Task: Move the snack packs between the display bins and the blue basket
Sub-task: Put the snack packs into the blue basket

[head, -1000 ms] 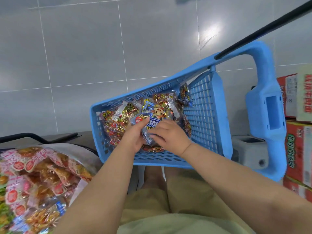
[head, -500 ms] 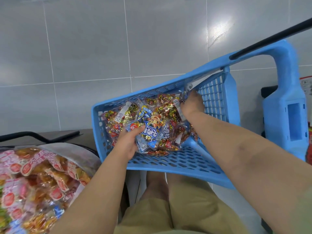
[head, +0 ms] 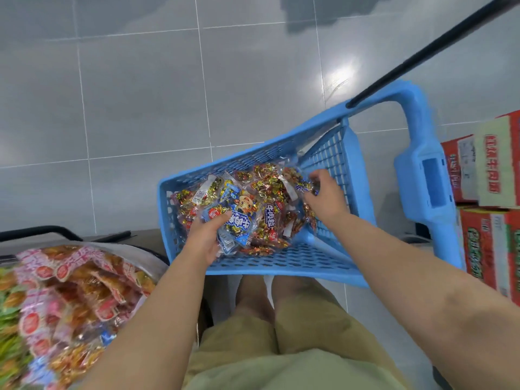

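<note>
The blue basket [head: 281, 266] stands tilted on the tiled floor in front of my knees, with several clear snack packs [head: 264, 187] of gold and red sweets piled inside. My left hand [head: 206, 237] grips a blue-labelled snack pack [head: 239, 220] at the near left of the pile. My right hand [head: 323, 197] is deeper in the basket on the right, its fingers curled round another snack pack [head: 297, 178] by the mesh wall. A display bin [head: 70, 291] of pink and orange snack packs sits at lower left.
The basket's tall blue handle [head: 427, 175] with a black bar [head: 422, 52] rises to the right. Red and green cartons [head: 486, 198] are stacked at the right edge. A black metal frame [head: 56, 232] runs behind the display bin. Grey tiled floor lies beyond.
My right hand went from the middle pack to the far right corner of the basket, then drew back a little, holding a pack there. My left hand keeps its hold on the blue-labelled pack.
</note>
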Motion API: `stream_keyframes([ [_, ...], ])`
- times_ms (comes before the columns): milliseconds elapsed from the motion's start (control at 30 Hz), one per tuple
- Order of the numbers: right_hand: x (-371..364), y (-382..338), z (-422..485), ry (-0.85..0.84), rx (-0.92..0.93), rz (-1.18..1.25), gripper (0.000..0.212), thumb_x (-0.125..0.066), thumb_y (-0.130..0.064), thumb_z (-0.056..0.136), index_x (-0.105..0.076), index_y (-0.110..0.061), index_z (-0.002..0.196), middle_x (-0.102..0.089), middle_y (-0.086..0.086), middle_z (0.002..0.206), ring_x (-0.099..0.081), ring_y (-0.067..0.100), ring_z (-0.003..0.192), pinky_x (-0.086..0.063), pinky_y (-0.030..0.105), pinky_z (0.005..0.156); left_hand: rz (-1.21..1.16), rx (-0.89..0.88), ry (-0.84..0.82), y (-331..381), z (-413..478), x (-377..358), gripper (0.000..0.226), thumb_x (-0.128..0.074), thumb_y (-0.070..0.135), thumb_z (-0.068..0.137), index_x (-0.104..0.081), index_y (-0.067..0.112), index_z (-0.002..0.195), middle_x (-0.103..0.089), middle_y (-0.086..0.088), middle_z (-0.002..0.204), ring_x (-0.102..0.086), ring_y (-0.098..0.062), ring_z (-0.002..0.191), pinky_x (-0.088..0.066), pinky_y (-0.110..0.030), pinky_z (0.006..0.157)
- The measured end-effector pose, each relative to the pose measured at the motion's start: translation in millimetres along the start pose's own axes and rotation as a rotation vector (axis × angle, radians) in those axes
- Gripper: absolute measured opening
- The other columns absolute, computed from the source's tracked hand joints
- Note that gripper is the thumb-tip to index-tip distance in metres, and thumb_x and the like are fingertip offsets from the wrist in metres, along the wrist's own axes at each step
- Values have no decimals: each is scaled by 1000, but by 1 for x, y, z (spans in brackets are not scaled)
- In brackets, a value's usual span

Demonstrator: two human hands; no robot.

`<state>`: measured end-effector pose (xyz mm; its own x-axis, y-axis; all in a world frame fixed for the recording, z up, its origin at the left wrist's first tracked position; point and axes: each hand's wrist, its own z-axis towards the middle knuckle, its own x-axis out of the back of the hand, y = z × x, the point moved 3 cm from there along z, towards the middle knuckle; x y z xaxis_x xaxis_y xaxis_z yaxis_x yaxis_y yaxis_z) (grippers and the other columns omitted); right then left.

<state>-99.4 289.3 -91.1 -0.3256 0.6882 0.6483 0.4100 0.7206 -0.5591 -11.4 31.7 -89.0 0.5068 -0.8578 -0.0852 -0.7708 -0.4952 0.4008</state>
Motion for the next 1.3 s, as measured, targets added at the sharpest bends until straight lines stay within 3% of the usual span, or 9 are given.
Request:
stream_keyframes([
  [133,21,-19,-44,-25,41,241,31,-71,-3,76,-57,-20,98,-59,-6,97,-56,7,88,-36,0,66,54,-63,38,3,-25,5,51,-73,8,82,-48,18,125,-63,-2,120,-56,-23,117,-36,-50,106],
  [300,39,-47,-85,-56,5,554,31,-81,-21,73,-56,-33,88,-67,-1,101,-62,12,91,-51,27,78,16,-111,60,1,-64,15,71,-74,8,80,-39,12,142,-54,-13,137,-51,-32,126,-33,-58,109],
  [367,42,-61,-95,-110,36,561,24,-78,-25,76,-58,-32,86,-66,-5,97,-62,1,86,-49,16,74,-14,-158,54,1,-80,18,66,-73,4,80,-43,10,139,-59,-15,131,-55,-32,122,-35,-54,109],
  [500,40,-88,-110,-275,188,387,10,-64,-26,89,-57,-27,95,-58,-11,98,-55,-2,88,-38,3,69,-108,-237,77,-4,-116,24,61,-70,2,81,-46,5,137,-64,-17,120,-62,-31,110,-47,-49,98],
  [600,27,-104,-118,-372,310,198,34,-48,-29,98,-45,-11,126,-54,2,118,-50,17,114,-34,19,85,-224,-297,126,-16,-146,33,39,-66,2,84,-56,-1,122,-68,-16,106,-67,-28,91,-58,-37,74],
  [700,12,-119,-141,-521,318,78,51,-48,-36,97,-35,-10,138,-46,9,138,-46,19,123,-31,18,83,-366,-314,182,-45,-181,45,28,-64,3,86,-61,-1,113,-65,-19,113,-60,-35,109,-47,-50,99],
  [833,-15,-119,-193,-853,344,26,79,-76,-20,78,-27,-17,139,-48,-8,118,-54,-1,91,-44,6,72,-528,-374,313,-98,-222,67,40,-60,-1,87,-53,-2,127,-60,-24,125,-57,-41,116,-42,-59,102],
  [1033,-71,-108,-266,-1073,293,120,41,-77,-4,74,-47,-14,101,-60,-13,80,-62,-5,60,-49,12,52,-672,-374,571,-178,-283,119,39,-69,1,81,-58,-1,118,-67,-19,108,-61,-38,111,-46,-54,100],
  [1300,-150,-84,-363,-1190,407,-156,52,-79,-19,74,-51,-14,117,-55,-1,112,-60,12,99,-47,22,79,-895,-387,815,-309,-353,196,63,-77,14,76,-49,5,132,-58,-15,131,-55,-32,121,-39,-52,107],
])
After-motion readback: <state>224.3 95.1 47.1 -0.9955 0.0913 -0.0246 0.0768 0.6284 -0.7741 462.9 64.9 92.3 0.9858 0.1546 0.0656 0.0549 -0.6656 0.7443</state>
